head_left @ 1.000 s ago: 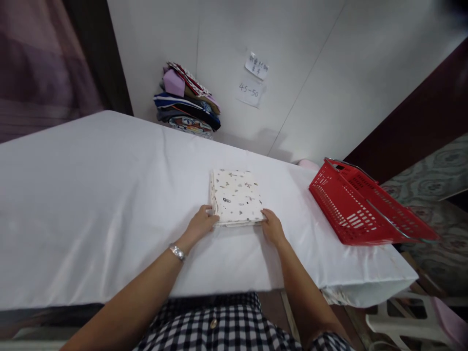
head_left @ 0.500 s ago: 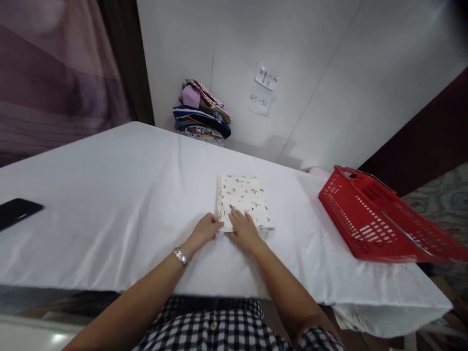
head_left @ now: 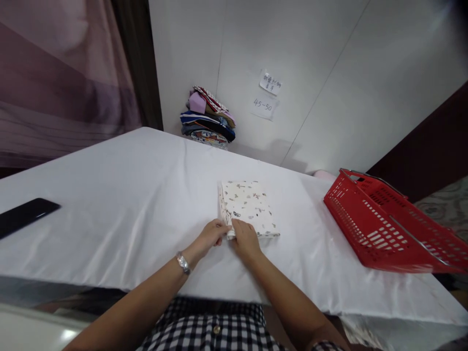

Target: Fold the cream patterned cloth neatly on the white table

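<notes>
A cream cloth [head_left: 250, 202] with a small scattered print lies folded into a neat square on the white-covered table. My left hand [head_left: 213, 233], with a silver watch or bracelet at the wrist, pinches the near left corner of it. Beside it, my right hand [head_left: 246, 239] grips the near edge close to that same corner, fingers curled over the top. Layered folds show along the cloth's left side. The fingertips of both hands nearly meet, and part of the corner is hidden under them.
A red plastic basket [head_left: 383, 224] with metal handles stands on the table [head_left: 146, 195] at the right. A pile of folded clothes [head_left: 208, 119] sits at the back against the wall. A black phone [head_left: 27, 215] lies at the far left. Paper signs [head_left: 265, 105] hang on the wall.
My right hand has gone from lying flat on the cloth to gripping its near left corner. My left hand keeps its pinch there. The whole view has shifted slightly.
</notes>
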The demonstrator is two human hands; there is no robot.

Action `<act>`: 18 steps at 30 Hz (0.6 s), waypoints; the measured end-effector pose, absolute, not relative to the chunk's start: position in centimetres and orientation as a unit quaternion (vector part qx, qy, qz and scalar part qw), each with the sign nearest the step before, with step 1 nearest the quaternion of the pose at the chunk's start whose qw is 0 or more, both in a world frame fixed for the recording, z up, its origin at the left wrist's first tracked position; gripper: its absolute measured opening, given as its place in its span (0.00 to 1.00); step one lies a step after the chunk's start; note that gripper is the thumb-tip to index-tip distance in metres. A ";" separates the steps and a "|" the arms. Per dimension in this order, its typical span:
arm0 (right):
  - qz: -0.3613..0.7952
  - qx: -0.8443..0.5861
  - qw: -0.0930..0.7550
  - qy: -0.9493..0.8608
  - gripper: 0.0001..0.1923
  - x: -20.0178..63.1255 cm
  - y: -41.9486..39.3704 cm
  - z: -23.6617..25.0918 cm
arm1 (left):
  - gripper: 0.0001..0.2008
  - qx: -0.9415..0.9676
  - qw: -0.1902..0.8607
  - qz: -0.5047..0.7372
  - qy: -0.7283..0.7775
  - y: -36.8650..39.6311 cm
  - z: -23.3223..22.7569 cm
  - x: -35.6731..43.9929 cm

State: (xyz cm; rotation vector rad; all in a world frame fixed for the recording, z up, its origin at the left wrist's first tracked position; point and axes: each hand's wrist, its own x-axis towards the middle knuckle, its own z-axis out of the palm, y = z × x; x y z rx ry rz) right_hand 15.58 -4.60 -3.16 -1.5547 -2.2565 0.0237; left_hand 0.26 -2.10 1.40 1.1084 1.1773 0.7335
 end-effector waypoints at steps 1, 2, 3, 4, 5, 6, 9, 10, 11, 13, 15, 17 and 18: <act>0.006 -0.553 0.214 -0.805 0.30 16.0 -4.9 -3.2 | 0.17 0.490 0.639 0.314 0.504 -2.3 1.5 0.4; 0.003 -0.550 0.233 -0.802 0.29 16.4 -5.2 -3.2 | 0.17 0.495 0.650 0.305 0.489 -2.5 1.5 0.5; 0.001 -0.547 0.254 -0.797 0.28 16.9 -5.6 -3.0 | 0.17 0.502 0.663 0.295 0.472 -2.5 1.5 0.5; -0.001 -0.544 0.277 -0.792 0.27 17.4 -6.0 -2.8 | 0.17 0.510 0.672 0.285 0.455 -2.5 1.3 0.4; -0.003 -0.541 0.299 -0.786 0.27 17.9 -6.4 -2.4 | 0.16 0.524 0.667 0.282 0.448 -2.4 1.1 0.2; -0.006 -0.538 0.318 -0.781 0.26 18.5 -6.8 -1.9 | 0.15 0.548 0.642 0.287 0.454 -2.3 0.8 0.0; -0.020 -0.526 0.362 -0.769 0.25 20.3 -7.8 0.1 | 0.13 0.665 0.423 0.345 0.509 -1.2 -0.1 -1.1; -0.025 -0.519 0.375 -0.768 0.24 20.8 -8.1 0.8 | 0.17 0.707 0.329 0.362 0.510 -0.7 -0.4 -1.4; -0.029 -0.510 0.387 -0.768 0.24 21.3 -8.3 1.5 | 0.22 0.746 0.247 0.368 0.497 -0.1 -0.7 -1.6; -0.029 -0.490 0.407 -0.770 0.25 22.2 -8.6 3.0 | 0.32 0.809 0.135 0.353 0.450 1.0 -1.2 -1.7; -0.018 -0.473 0.421 -0.774 0.26 22.8 -9.0 4.3 | 0.36 0.849 0.082 0.317 0.416 2.2 -1.5 -1.4; -0.001 -0.464 0.430 -0.775 0.26 23.4 -9.5 5.4 | 0.35 0.863 0.071 0.288 0.408 3.2 -1.4 -1.0; 0.007 -0.463 0.434 -0.773 0.26 23.7 -9.7 6.0 | 0.33 0.866 0.077 0.280 0.408 3.6 -1.2 -0.9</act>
